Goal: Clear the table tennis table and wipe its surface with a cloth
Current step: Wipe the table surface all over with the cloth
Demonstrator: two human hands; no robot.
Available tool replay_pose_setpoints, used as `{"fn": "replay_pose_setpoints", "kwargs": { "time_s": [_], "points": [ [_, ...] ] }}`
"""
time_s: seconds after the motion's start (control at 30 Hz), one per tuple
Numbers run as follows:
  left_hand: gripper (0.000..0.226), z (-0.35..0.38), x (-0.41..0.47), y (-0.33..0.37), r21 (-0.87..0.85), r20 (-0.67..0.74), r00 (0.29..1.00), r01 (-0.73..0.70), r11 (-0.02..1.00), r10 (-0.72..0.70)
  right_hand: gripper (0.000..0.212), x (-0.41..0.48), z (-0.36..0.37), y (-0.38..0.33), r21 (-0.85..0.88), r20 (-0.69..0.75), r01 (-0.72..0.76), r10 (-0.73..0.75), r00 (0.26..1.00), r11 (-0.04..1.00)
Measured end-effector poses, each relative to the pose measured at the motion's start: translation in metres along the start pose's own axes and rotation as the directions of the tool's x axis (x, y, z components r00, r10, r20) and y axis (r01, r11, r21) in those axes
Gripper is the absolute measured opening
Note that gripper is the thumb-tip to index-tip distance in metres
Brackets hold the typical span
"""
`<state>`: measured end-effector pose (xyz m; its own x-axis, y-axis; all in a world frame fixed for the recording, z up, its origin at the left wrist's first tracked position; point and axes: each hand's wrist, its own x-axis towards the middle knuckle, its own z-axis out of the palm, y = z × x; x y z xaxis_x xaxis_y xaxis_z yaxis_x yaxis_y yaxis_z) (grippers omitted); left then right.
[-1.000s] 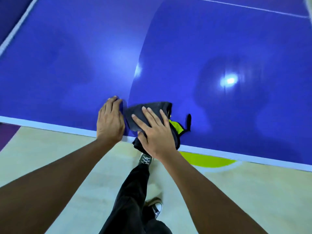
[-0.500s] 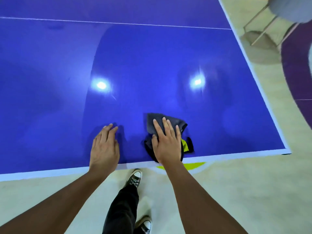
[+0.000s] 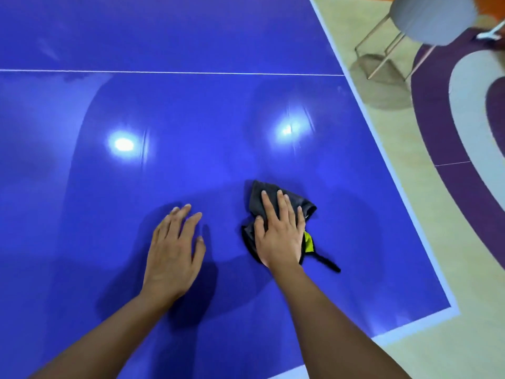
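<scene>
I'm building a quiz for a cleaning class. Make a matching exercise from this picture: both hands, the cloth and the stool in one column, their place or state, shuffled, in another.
1 left hand
2 right hand
3 cloth
4 stool

A on the floor beside the table
B flat on the bare blue table
C pressing on the cloth
D bunched, dark grey with a yellow-green patch

Pairs: 1-B, 2-C, 3-D, 4-A

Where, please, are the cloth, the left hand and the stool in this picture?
cloth (image 3: pixel 255 196): head view, grey fold at its far left corner.
left hand (image 3: pixel 172 258): head view, back of the hand.
stool (image 3: pixel 434 17): head view, grey seat.
</scene>
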<state>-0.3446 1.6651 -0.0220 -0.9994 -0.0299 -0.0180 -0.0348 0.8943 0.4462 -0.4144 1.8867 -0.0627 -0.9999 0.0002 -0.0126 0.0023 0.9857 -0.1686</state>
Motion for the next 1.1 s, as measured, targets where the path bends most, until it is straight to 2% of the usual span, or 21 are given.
{"fn": "replay_pose_setpoints", "kwargs": {
  "time_s": [0.17, 0.43, 0.6, 0.73, 0.8, 0.87, 0.93, 1.1],
  "points": [
    [0.05, 0.014, 0.076, 0.026, 0.014, -0.007, 1.0, -0.024, 1.0, 0.024, 0.062, 0.087, -0.002, 0.01, 0.005, 0.006, 0.048, -0.048, 0.999, 0.999],
    [0.05, 0.064, 0.167, 0.091, 0.043, -0.056, 0.998, -0.002, 0.999, 0.004, 0.058, 0.251, -0.007, 0.022, 0.066, 0.015, 0.284, -0.286, 0.958, 0.956],
    [0.049, 0.086, 0.183, 0.102, 0.097, -0.114, 0.993, 0.05, 0.994, -0.038, 0.058, 0.332, -0.01, 0.033, 0.123, -0.002, 0.384, -0.386, 0.922, 0.915],
    [0.049, 0.088, 0.18, 0.102, 0.119, -0.13, 0.991, 0.05, 0.992, -0.034, 0.059, 0.35, -0.009, 0.053, 0.165, -0.035, 0.461, -0.462, 0.886, 0.872],
    [0.05, 0.087, 0.181, 0.104, 0.133, -0.124, 0.991, 0.062, 0.989, -0.045, 0.06, 0.372, -0.017, 0.084, 0.112, -0.044, 0.386, -0.384, 0.922, 0.916],
    [0.049, 0.088, 0.181, 0.105, 0.137, -0.128, 0.991, 0.066, 0.988, -0.049, 0.06, 0.403, -0.027, 0.128, 0.066, -0.038, 0.21, -0.207, 0.978, 0.976],
    [0.048, 0.092, 0.181, 0.105, 0.149, -0.14, 0.989, 0.076, 0.986, -0.055, 0.061, 0.427, -0.035, 0.167, 0.068, -0.015, 0.065, -0.064, 0.998, 0.996],
    [0.045, 0.094, 0.181, 0.103, 0.166, -0.16, 0.986, 0.077, 0.983, -0.051, 0.065, 0.437, -0.032, 0.168, 0.045, -0.031, -0.021, 0.023, 0.999, 0.999]
  ]
}}
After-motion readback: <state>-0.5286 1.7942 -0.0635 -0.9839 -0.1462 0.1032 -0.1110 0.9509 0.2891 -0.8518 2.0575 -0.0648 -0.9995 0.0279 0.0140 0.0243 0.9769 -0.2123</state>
